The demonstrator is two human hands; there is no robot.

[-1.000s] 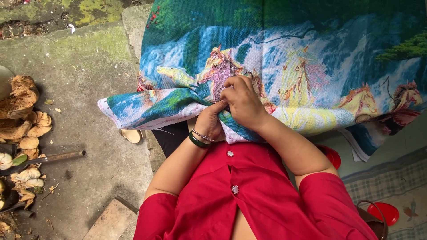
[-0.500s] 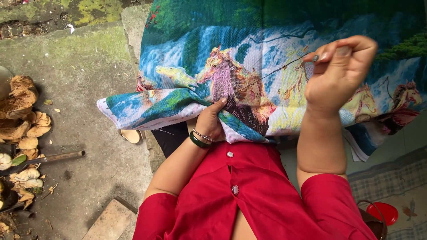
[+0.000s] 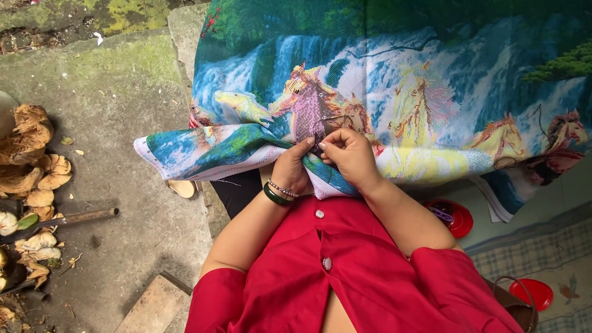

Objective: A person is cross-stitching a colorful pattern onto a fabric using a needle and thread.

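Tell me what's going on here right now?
A person in a red top is stitching a large cross-stitch cloth printed with horses and a waterfall, draped over their lap. The left hand, with a green bangle at the wrist, pinches the folded lower edge of the cloth. The right hand works at the pink horse, a dark thread looping above its fingers. Dry husks lie on the ground to the left.

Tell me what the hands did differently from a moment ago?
The right hand, raised high with the thread pulled up half a second ago, came back down to the embroidered cloth beside the left hand. A dark thread loop now lies slack there. The left hand kept gripping the cloth's folded edge; the cloth stayed put.
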